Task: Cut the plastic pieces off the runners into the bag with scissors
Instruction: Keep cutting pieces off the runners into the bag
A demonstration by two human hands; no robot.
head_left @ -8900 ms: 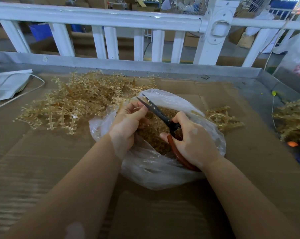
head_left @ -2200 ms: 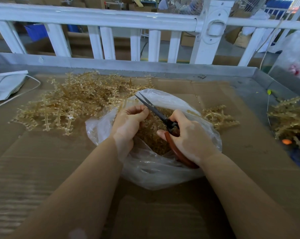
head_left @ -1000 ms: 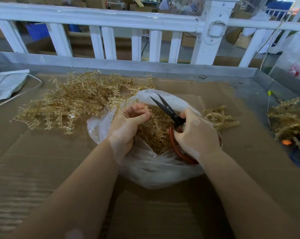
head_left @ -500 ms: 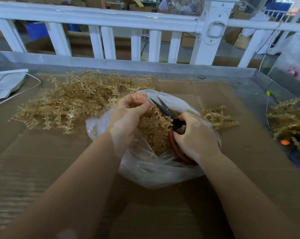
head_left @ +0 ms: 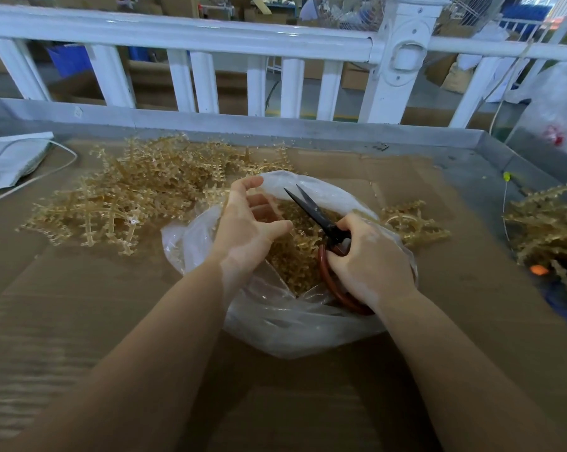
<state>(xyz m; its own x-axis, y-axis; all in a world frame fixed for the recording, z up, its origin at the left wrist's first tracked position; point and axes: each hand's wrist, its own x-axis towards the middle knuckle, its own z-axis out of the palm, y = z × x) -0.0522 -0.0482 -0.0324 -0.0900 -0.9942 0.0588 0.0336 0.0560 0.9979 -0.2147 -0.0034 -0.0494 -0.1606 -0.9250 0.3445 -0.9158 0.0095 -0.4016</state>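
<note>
While both forearms reach in from the near edge over the cardboard sheet (head_left: 80,321) that covers the table, the hands meet above the clear plastic bag (head_left: 292,331) at centre. Right hand (head_left: 373,259) is clenched round the red-brown handles of the scissors (head_left: 314,212); black blades slightly parted, tips pointing up-left over the bag mouth, nothing visibly between them. Left hand (head_left: 246,223) is loose: fingers spread and curled, thumb out toward the blades, grasping nothing I can make out; fingertips sit at the bag's far-left rim, contact with the film can't be confirmed. Bag lies slumped on the cardboard, mouth open upward, holding a heap of small amber cut pieces (head_left: 292,256) under and between the hands. Left of the bag and beyond it, touching its rim, a big tangle of amber runners (head_left: 129,197) lies on the cardboard. Just right of the bag, a small clump of runners (head_left: 412,223). Further right, at the frame edge, another runner pile (head_left: 549,223), with an orange bit low in it. Far left: a flat grey-white item (head_left: 8,158) with a white cord looping off it; can't tell what it is. Behind everything, the table's grey metal rim (head_left: 275,125), then a white railing (head_left: 194,37), cartons blurred beyond.
</note>
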